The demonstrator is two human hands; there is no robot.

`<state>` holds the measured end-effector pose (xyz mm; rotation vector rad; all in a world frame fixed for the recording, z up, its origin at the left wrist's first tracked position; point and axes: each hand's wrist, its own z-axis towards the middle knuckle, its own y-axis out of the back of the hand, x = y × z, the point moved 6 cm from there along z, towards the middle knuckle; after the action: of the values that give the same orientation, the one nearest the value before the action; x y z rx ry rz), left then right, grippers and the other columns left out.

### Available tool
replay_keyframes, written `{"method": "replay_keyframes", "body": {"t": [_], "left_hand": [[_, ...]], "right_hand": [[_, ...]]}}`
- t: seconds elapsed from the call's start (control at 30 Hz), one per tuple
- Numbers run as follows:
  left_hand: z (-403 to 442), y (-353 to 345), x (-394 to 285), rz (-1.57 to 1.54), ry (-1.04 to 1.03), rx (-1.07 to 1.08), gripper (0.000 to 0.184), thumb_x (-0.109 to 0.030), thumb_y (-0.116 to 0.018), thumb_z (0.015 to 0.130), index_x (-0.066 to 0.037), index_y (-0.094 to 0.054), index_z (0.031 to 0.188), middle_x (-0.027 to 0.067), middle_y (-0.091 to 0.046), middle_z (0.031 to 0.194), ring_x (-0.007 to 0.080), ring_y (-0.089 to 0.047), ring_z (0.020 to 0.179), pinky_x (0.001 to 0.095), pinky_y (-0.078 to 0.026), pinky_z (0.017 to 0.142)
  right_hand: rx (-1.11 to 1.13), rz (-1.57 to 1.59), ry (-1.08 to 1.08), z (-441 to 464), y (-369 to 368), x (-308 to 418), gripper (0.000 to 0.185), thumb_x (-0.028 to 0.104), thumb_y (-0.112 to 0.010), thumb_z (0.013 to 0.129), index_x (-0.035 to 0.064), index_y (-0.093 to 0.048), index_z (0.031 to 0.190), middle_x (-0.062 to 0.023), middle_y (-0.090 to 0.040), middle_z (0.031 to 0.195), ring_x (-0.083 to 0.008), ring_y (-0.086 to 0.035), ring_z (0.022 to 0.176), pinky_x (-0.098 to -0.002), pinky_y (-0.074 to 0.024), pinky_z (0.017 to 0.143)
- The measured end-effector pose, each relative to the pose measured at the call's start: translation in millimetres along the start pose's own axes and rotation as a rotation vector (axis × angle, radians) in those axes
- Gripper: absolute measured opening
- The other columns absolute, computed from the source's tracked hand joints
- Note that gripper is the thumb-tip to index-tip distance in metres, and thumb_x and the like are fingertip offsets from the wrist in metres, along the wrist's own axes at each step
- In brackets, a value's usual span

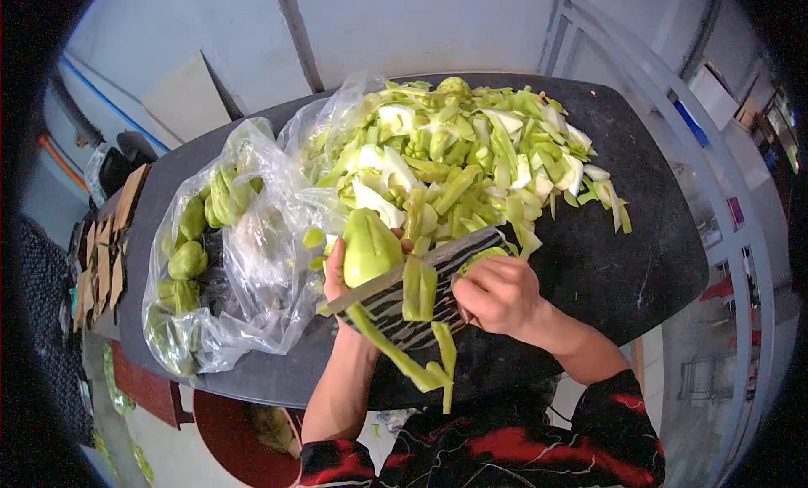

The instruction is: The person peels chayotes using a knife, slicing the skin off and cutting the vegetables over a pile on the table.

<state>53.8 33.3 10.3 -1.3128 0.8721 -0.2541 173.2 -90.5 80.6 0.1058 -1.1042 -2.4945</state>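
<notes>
My left hand (335, 276) is wrapped round a pale green chayote (369, 251), its smooth surface facing up. My right hand (498, 296) is closed on a broad knife (459, 254) with a dark striped blade; its handle is hidden in my fist. The blade slants across in front of the chayote, its far end close to my left wrist. Strips of green peel (418, 290) cling to the blade, and longer ones hang below it. Just beyond my hands lies a large heap of cut chayote pieces and peel (454, 164).
A clear plastic bag (278, 299) with several whole chayotes (188, 259) lies on the dark table (623, 261) at the left. Below the table's front edge stands a reddish-brown bin (223, 437). Grey metal rails (724, 202) run along the right.
</notes>
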Motion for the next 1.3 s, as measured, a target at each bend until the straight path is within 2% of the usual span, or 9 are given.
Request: {"method": "replay_keyframes", "body": {"t": [0.03,0.13,0.33,0.5,0.73,0.93,1.03,1.27,1.3], "left_hand": [[-1,-4,0,-0.027,-0.025,0.023,0.062,-0.047,-0.042,0.096,-0.001,-0.043,0.138,0.0215,-0.06,0.115,0.0338,-0.062,0.099,0.0453,-0.055,0.084],[-3,-3,0,0.005,-0.003,0.007,0.062,-0.047,-0.042,0.096,-0.001,-0.043,0.138,0.0211,-0.061,0.115,0.0335,-0.062,0.101,0.0455,-0.054,0.084],[-12,-15,-3,0.088,-0.058,-0.227,0.056,-0.049,-0.05,0.091,-0.005,-0.055,0.126,0.0179,-0.064,0.112,0.0324,-0.061,0.104,0.0483,-0.05,0.091],[-11,-25,-11,0.097,-0.097,-0.084,0.06,-0.044,-0.037,0.097,-0.001,-0.045,0.138,0.0164,-0.058,0.125,0.0297,-0.06,0.108,0.0465,-0.051,0.093],[-11,-20,-3,0.086,0.016,-0.033,0.059,-0.043,-0.048,0.092,-0.006,-0.047,0.138,0.0102,-0.063,0.116,0.0229,-0.061,0.101,0.0417,-0.048,0.092],[-15,-21,5,0.1,-0.041,-0.125,0.067,-0.05,-0.05,0.088,-0.004,-0.046,0.138,0.0159,-0.061,0.118,0.0301,-0.059,0.106,0.0451,-0.048,0.091],[-10,-12,9,0.046,0.101,0.094,0.063,-0.051,-0.046,0.091,-0.003,-0.049,0.132,0.0197,-0.059,0.117,0.034,-0.058,0.106,0.0467,-0.048,0.089],[-5,-9,-3,-0.098,-0.019,-0.194,0.057,-0.049,-0.039,0.098,-0.006,-0.051,0.132,0.0206,-0.058,0.124,0.0341,-0.058,0.11,0.0437,-0.047,0.094],[-3,-9,-5,-0.111,-0.002,-0.085,0.054,-0.046,-0.038,0.099,-0.007,-0.051,0.134,0.0124,-0.059,0.127,0.0301,-0.056,0.117,0.0447,-0.046,0.099]], "right_hand": [[-0.002,-0.021,0.024,1,1,4,0.017,0.018,-0.066,0.065,0.0102,-0.051,0.069,-0.0018,-0.048,0.058,-0.0198,-0.056,0.052,-0.0332,-0.0435,0.046],[-0.006,-0.067,0.067,1,3,9,0.017,0.02,-0.065,0.066,0.0102,-0.051,0.069,-0.0008,-0.046,0.058,-0.0183,-0.054,0.052,-0.0307,-0.0408,0.046],[0.076,0.031,-0.116,-5,-7,-24,0.015,0.015,-0.064,0.07,0.0104,-0.05,0.069,-0.0042,-0.053,0.059,-0.025,-0.059,0.053,-0.0373,-0.0486,0.049],[0.086,-0.003,-0.149,-1,1,-15,0.019,0.013,-0.068,0.065,0.0096,-0.051,0.07,-0.0054,-0.055,0.061,-0.0273,-0.06,0.056,-0.0391,-0.049,0.05],[0.051,0.052,-0.284,-3,-8,-47,0.021,0.006,-0.071,0.064,0.0068,-0.05,0.069,-0.0074,-0.053,0.058,-0.0294,-0.058,0.053,-0.0392,-0.0453,0.047],[0.018,0.105,-0.19,3,-1,-24,0.023,0.014,-0.073,0.068,0.0066,-0.052,0.071,-0.0101,-0.054,0.058,-0.0314,-0.059,0.054,-0.0425,-0.0451,0.049],[0.233,-0.036,-0.604,-11,-17,-80,0.017,0.016,-0.07,0.077,0.0054,-0.057,0.078,-0.0147,-0.063,0.068,-0.037,-0.064,0.064,-0.0441,-0.0502,0.056],[0.095,0.039,-0.47,-10,-5,-66,0.018,0.013,-0.07,0.074,0.0043,-0.055,0.074,-0.0124,-0.061,0.065,-0.0351,-0.063,0.063,-0.0422,-0.0481,0.053],[0.094,0.043,-0.47,-12,-6,-65,0.018,0.013,-0.07,0.074,0.0043,-0.055,0.074,-0.0124,-0.061,0.065,-0.0351,-0.063,0.063,-0.0422,-0.0481,0.053]]}}
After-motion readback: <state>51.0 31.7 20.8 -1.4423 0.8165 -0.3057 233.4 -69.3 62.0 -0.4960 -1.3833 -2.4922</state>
